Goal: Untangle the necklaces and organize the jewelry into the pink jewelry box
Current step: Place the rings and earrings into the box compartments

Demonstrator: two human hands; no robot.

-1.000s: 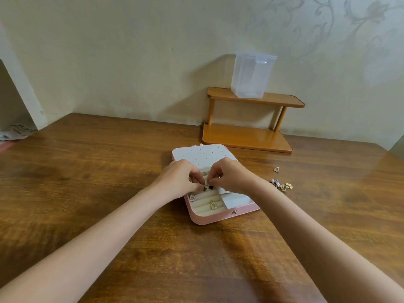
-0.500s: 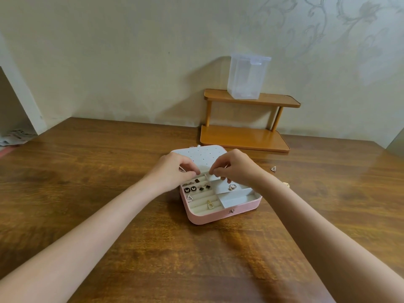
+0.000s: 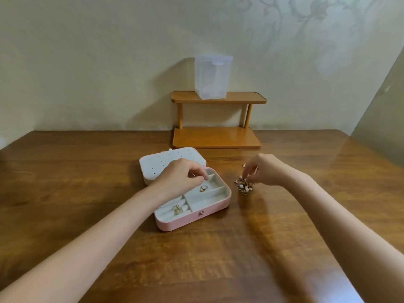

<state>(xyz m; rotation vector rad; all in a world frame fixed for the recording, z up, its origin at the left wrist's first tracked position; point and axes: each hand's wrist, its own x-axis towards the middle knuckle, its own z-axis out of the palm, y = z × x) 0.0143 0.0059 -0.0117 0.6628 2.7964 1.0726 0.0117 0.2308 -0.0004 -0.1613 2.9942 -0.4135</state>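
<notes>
Soft, even daylight; glare on the table [image 3: 306, 171] at right, wide-angle bending at edges, slight blur.

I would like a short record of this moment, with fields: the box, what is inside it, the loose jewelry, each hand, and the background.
box: pink jewelry box, open on the wooden table, its white dotted lid lying back behind it
inside: one gold ring in a rear compartment, one gold piece in the ring rolls at the front
loose jewelry: tangled pile on the table, right of the box
left hand: over the box, fingers curled
right hand: fingertips pinching at the pile
background: wooden shelf with a clear plastic container on top
</notes>
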